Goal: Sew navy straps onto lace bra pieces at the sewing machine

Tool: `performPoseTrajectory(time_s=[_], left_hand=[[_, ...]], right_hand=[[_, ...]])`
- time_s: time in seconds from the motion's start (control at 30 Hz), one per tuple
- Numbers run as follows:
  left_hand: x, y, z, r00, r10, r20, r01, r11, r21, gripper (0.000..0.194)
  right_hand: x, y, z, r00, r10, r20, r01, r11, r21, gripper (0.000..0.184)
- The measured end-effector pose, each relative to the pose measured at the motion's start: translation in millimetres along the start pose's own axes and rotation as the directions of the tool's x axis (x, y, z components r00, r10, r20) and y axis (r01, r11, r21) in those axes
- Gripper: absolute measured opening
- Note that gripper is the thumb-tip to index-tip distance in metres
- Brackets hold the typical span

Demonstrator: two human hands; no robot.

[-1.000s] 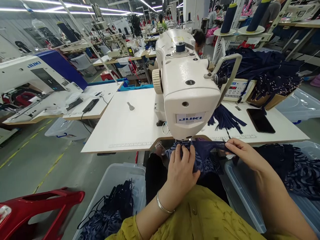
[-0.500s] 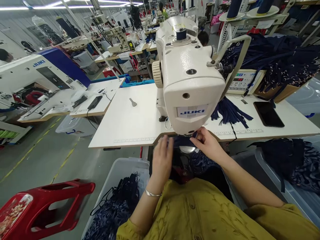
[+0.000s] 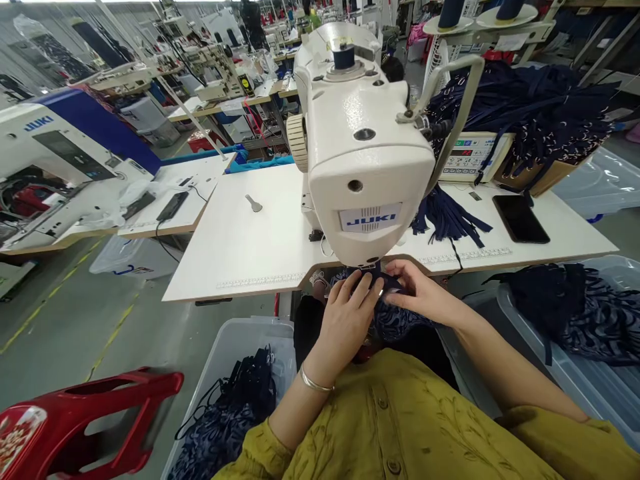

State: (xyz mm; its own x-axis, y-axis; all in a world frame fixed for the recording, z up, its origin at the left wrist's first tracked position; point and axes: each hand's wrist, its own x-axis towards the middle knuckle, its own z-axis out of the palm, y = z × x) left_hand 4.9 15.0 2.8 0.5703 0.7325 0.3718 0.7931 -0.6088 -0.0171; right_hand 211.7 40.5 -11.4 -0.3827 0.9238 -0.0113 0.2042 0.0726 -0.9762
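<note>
Below the head of a white sewing machine (image 3: 373,167), both hands are at a dark navy piece of fabric (image 3: 386,283). My left hand (image 3: 349,313), with a ring and a silver bangle, lies over the fabric from the left, fingers bent down onto it. My right hand (image 3: 423,293) pinches the fabric's right side between thumb and fingers. The machine head and my fingers hide the needle area and part of the fabric. Patterned navy fabric (image 3: 405,323) hangs just below my hands, over my lap.
A white table (image 3: 240,247) carries a small metal piece (image 3: 253,203), a phone (image 3: 521,219) and a bundle of navy straps (image 3: 450,217). Bins of navy garments stand left (image 3: 250,325) and right (image 3: 580,393). A red stool (image 3: 120,393) is on the floor at left.
My left hand has moved right and down onto the fabric, beside my right hand. The fabric now shows nearer to me, out from under the machine head. The view has shifted slightly.
</note>
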Motion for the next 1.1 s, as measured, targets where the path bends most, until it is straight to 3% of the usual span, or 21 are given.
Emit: performPoseTrajectory(time_s=[0.1,0.23,0.43,0.67,0.9,1.1], left_hand=[[1.1,1.2,0.3,1.0,-0.019,-0.008,0.019,0.999,-0.027,0.042],[1.7,2.5,0.7,0.999,-0.034,-0.029,0.033,0.999,-0.028,0.041],[-1.3,3.1,1.3,0.998,-0.051,-0.041,0.05,0.999,-0.004,0.038],[-10.6,1.9,5.5,0.997,-0.049,-0.066,0.052,0.997,0.057,0.044],[-17.0,-0.8,18.0,0.986,-0.077,-0.146,0.073,0.997,-0.033,0.04],[-19.1,-1.4,16.3,0.994,-0.052,-0.092,0.056,0.998,0.037,0.045]], right_hand=[[-9.0,3.5,-6.7,0.998,-0.008,0.055,0.013,0.996,-0.089,0.033],[-3.9,3.2,-12.1,0.989,-0.045,0.143,0.052,0.998,-0.046,0.039],[24.4,2.4,-3.5,0.997,-0.04,-0.065,0.04,0.999,-0.003,0.029],[29.0,-4.0,-2.0,0.981,-0.15,-0.122,0.126,0.975,-0.183,0.026],[29.7,-4.4,-3.0,0.983,-0.183,-0.002,0.173,0.932,-0.318,0.03],[34.2,-6.3,-8.6,0.97,-0.237,0.053,0.241,0.905,-0.352,0.03]])
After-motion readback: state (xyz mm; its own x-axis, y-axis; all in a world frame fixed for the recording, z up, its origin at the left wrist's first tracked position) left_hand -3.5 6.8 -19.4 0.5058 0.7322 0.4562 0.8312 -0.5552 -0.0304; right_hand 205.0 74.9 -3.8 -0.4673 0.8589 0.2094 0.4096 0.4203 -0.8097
